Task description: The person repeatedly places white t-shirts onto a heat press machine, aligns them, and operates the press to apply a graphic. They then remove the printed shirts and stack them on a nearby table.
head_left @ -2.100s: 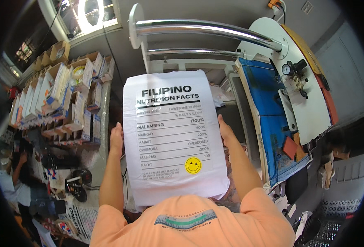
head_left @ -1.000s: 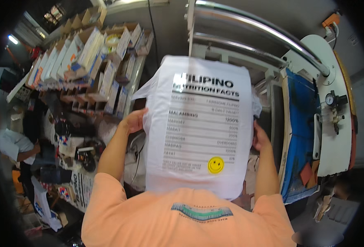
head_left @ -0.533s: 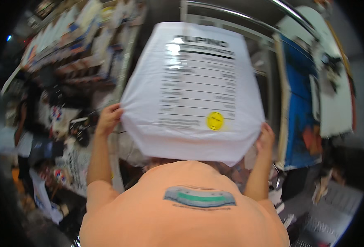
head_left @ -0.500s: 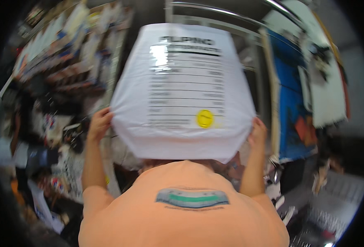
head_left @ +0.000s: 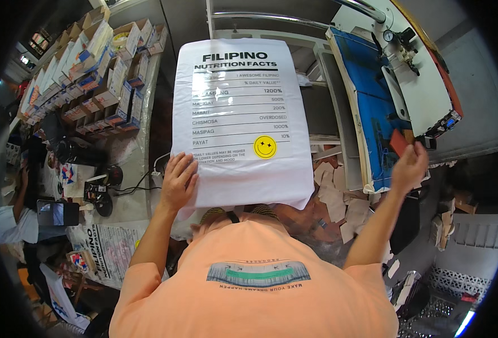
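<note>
Cloth (head_left: 243, 183): smooth white fabric, roughly rectangular, under and beyond the left fingers
Left hand (head_left: 179, 177): fingers nearly straight, slightly spread, resting without grip
Right hand (head_left: 410, 166): fingers curled; cannot tell if gripping
Block (head_left: 397, 142): flat, reddish, square-cornered, at the right fingertips

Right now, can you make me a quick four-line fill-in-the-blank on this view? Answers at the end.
The left hand rests at the lower left of the ____ fabric.
The smiley printed there is ____.
The right hand is by a framed panel whose face is ____.
Cardboard boxes stand to the fabric's ____.

Missing words: white; yellow; blue; left.
</note>
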`<state>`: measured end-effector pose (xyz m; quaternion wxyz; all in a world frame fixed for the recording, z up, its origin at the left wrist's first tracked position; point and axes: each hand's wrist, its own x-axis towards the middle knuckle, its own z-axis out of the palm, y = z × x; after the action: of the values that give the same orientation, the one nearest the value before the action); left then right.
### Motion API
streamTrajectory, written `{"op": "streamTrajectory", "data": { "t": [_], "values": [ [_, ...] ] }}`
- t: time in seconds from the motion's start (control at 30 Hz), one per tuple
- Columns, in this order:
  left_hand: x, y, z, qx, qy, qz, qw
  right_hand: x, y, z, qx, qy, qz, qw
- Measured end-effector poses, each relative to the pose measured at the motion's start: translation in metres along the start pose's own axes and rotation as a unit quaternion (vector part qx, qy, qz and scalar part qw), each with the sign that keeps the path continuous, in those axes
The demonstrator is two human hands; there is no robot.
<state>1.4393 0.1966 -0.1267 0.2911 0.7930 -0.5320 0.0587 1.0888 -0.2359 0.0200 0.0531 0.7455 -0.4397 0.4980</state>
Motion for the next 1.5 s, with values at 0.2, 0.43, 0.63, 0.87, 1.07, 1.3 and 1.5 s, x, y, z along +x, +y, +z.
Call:
{"op": "streamTrajectory", "data": {
  "t": [0.2,0.43,0.63,0.87,1.07,1.3,1.5],
  "values": [
    [-0.002,-0.001,0.010,-0.015,0.010,0.003,1.000,0.060,0.083,-0.017,-0.198,-0.176,0.006,0.964],
    [-0.006,0.003,0.011,-0.009,0.043,-0.001,0.999,0.072,0.064,-0.011,-0.156,-0.186,-0.027,0.970],
    [0.012,0.010,0.005,-0.043,0.082,-0.054,0.994,0.046,0.000,-0.013,-0.149,-0.192,0.021,0.970],
    [-0.032,-0.006,0.000,-0.100,0.244,-0.209,0.942,-0.017,-0.090,-0.021,-0.033,-0.185,-0.141,0.972],
    [-0.155,-0.003,0.014,-0.063,0.233,-0.311,0.919,-0.023,-0.179,-0.019,0.159,-0.106,-0.184,0.964],
    [-0.255,0.042,0.051,-0.074,0.165,-0.471,0.863,-0.055,-0.267,-0.012,0.167,-0.112,-0.200,0.959],
    [-0.322,0.125,0.054,-0.083,0.148,-0.562,0.810,-0.069,-0.298,0.000,0.200,-0.076,-0.208,0.955]
  ]
}}
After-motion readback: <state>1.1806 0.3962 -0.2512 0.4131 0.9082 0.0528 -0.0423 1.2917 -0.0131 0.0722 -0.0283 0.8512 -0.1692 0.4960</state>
